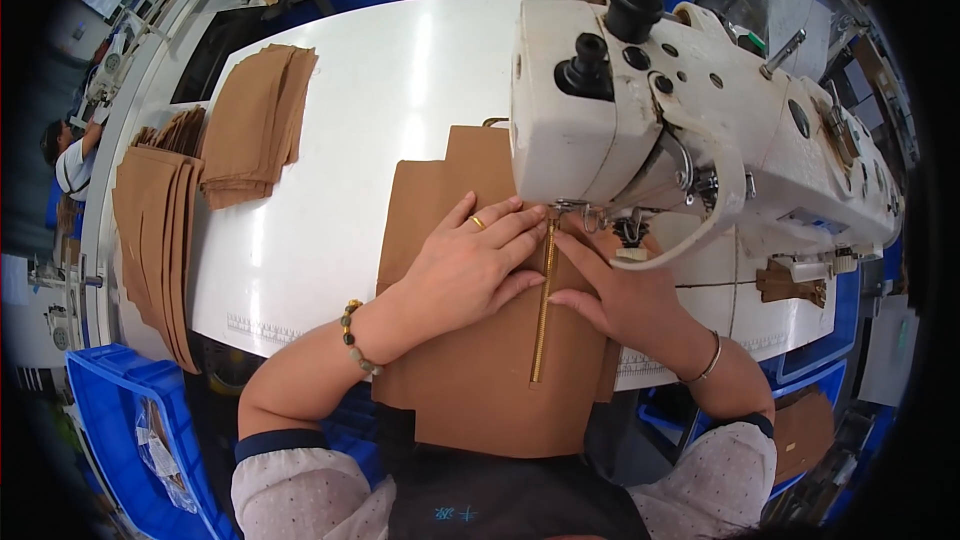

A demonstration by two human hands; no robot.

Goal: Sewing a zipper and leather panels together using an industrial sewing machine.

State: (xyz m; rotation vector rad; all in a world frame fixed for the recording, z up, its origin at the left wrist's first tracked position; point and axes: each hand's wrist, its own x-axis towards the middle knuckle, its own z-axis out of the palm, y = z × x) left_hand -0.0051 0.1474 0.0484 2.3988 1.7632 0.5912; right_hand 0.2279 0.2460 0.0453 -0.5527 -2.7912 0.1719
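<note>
A brown fabric panel [460,380] with notched corners lies on the white sewing table, its near end hanging over the front edge. Down the panel runs a gold-toothed zipper [541,335], with its far end under the needle area of a white sewing machine [600,155]. My left hand [465,265] rests flat on the panel left of the zipper, fingers stretched toward the presser foot. Right of the zipper, my right hand [625,285] presses on the panel with thumb and index finger apart. The machine head covers some of its fingertips.
Stacks of brown cut panels [258,125] and longer pieces [152,230] lie at the left. Small brown strips [790,285] sit at the table's right. Blue bins [145,420] stand at the lower left and around the table. Another person [75,162] works at the far left.
</note>
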